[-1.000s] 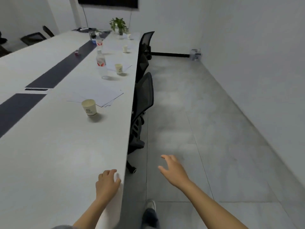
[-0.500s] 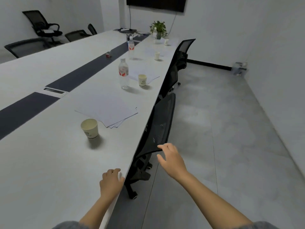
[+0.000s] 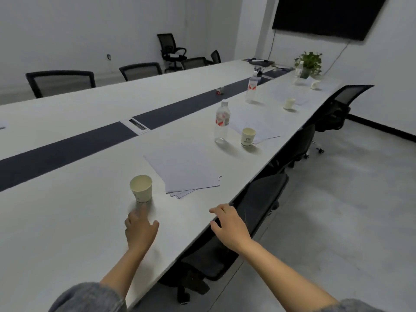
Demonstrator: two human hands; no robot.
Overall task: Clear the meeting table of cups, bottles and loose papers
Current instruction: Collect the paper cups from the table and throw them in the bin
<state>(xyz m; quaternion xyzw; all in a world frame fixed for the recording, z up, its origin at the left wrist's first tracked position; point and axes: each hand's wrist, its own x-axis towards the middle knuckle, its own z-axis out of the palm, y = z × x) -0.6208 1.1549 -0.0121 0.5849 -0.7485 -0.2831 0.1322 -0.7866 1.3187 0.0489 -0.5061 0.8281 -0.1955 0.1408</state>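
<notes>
Reaching L hand (image 3: 140, 230), fingers loosely spread, empty, just short of paper cup (image 3: 141, 188).

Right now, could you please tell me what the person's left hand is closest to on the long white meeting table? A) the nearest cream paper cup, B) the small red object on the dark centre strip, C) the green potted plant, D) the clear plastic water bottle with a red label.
A: the left hand reaches with a finger stretched toward the nearest cream paper cup, just short of its base; the other things stand farther along the table.
</notes>
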